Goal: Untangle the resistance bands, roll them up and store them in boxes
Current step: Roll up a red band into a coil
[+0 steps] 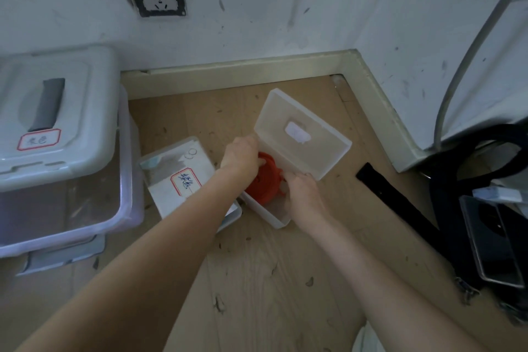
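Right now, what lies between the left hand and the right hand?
In the head view, the rolled red resistance band lies between the left hand and the right hand, inside the open small box. Both hands grip it.

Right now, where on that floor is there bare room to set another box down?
Bare floor lies between the forearms, and behind the labelled box up to the baseboard. It is crowded where both hands press the red band into the open box.
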`<action>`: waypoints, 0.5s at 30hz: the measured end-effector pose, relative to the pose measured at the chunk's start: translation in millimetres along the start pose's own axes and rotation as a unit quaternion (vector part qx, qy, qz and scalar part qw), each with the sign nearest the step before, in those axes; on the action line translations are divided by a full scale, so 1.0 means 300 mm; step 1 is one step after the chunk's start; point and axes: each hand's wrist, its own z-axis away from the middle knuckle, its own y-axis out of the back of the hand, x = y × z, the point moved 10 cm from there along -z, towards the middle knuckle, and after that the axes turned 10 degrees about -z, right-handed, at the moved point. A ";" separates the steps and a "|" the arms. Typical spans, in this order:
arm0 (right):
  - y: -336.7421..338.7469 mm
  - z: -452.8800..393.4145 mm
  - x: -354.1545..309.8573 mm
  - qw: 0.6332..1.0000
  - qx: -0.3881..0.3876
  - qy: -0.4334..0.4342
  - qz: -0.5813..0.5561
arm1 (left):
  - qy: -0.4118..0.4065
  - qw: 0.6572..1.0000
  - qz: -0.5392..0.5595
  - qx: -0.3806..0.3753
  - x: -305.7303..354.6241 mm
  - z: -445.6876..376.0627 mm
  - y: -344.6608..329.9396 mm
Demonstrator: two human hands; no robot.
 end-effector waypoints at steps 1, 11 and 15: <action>0.002 0.003 -0.005 1.000 -0.007 0.001 -0.005 | 0.008 1.000 0.003 0.006 -0.004 0.016 0.002; 0.078 0.176 -0.247 0.988 0.023 -0.067 -0.138 | 0.025 0.999 -0.044 0.008 -0.196 0.442 0.121; -0.018 0.360 -0.540 0.979 -0.042 -0.047 -0.191 | 0.110 0.993 -0.028 0.026 -0.464 0.854 0.204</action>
